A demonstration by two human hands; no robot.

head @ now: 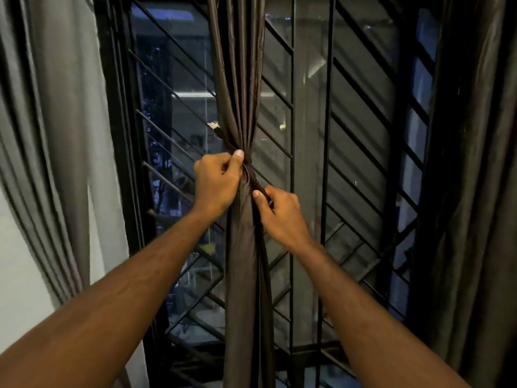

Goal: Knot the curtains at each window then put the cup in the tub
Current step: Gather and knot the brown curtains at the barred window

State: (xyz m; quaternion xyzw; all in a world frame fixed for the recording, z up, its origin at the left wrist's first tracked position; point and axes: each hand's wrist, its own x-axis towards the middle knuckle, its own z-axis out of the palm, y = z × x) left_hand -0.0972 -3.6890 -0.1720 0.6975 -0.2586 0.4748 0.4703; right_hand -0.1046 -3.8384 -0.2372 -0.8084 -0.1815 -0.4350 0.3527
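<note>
A dark brown curtain [240, 79] hangs gathered into a narrow bunch down the middle of the window. A thin tie band [222, 134] with a frayed white tip wraps around it at mid height. My left hand [216, 182] grips the curtain and band at the wrap, thumb pressed on top. My right hand [281, 210] is just below and to the right, pinching the other end of the band against the curtain. No cup or tub is in view.
A black window frame with a diagonal metal grille [349, 135] fills the background, dark outside. A grey curtain [56, 135] hangs at the left against a white wall. Another dark curtain [475, 163] hangs at the right edge.
</note>
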